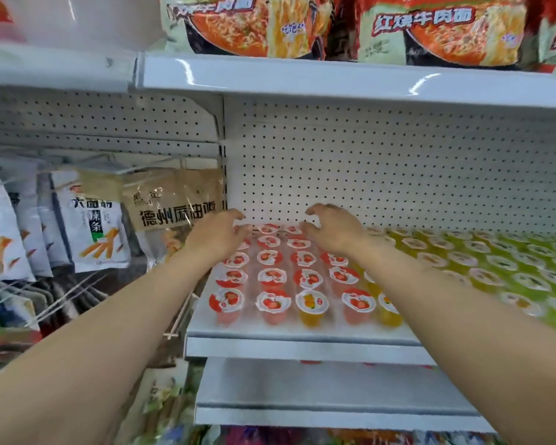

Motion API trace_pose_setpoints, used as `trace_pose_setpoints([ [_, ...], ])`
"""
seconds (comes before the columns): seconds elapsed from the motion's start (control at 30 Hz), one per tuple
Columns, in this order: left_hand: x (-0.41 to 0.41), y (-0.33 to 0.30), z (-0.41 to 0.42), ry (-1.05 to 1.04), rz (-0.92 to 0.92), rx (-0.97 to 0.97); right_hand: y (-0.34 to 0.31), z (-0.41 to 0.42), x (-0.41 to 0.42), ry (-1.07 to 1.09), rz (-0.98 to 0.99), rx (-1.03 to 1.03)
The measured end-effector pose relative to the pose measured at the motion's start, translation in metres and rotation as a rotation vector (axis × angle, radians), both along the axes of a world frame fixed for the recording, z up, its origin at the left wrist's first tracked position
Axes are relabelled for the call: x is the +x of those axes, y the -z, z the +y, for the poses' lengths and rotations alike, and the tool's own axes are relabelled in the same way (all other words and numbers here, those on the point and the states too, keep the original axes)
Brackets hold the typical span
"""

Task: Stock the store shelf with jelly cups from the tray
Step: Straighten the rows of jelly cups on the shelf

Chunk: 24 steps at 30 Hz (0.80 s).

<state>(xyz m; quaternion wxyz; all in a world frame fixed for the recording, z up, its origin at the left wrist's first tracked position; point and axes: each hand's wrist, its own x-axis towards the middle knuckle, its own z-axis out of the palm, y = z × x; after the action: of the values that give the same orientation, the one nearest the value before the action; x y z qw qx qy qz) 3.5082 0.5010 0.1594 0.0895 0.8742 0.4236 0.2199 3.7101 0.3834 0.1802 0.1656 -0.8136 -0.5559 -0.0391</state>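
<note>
both forearms reach toward twelve o'clock; our left hand (219, 234) and right hand (333, 231) hover with loosely curled fingers, holding nothing, over red jelly cups (272, 303) on the shelf (302, 346). light, squashy, we judge; pinch at rims.

Both bare forearms extend from the near corners toward the far centre, converging as they go. The left hand (220, 234) is held palm down, fingers loosely curled and spread, gripping nothing. The right hand (333, 229) mirrors it just to the right, knuckles up, fingers arched forward and downward, the two hands near each other but apart.
</note>
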Motion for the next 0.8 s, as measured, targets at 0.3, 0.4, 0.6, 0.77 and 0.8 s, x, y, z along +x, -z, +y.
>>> trace_pose_setpoints([
  [0.3, 0.002, 0.010, 0.036, 0.121, 0.117, -0.121, 0.018, 0.069, -0.005, -0.032, 0.018, -0.100],
  [0.4, 0.011, 0.010, 0.045, 0.128, 0.185, -0.183, 0.029, 0.095, -0.003, -0.077, 0.032, -0.169],
  [0.6, 0.026, 0.024, 0.074, 0.172, 0.211, -0.277, 0.043, 0.124, -0.001, -0.161, 0.058, -0.331],
  [0.77, 0.029, 0.035, 0.089, 0.176, 0.206, -0.311, 0.042, 0.128, -0.002, -0.195, 0.044, -0.412],
  [0.8, 0.029, 0.035, 0.090, 0.173, 0.212, -0.313, 0.043, 0.130, -0.001, -0.193, 0.047, -0.417],
])
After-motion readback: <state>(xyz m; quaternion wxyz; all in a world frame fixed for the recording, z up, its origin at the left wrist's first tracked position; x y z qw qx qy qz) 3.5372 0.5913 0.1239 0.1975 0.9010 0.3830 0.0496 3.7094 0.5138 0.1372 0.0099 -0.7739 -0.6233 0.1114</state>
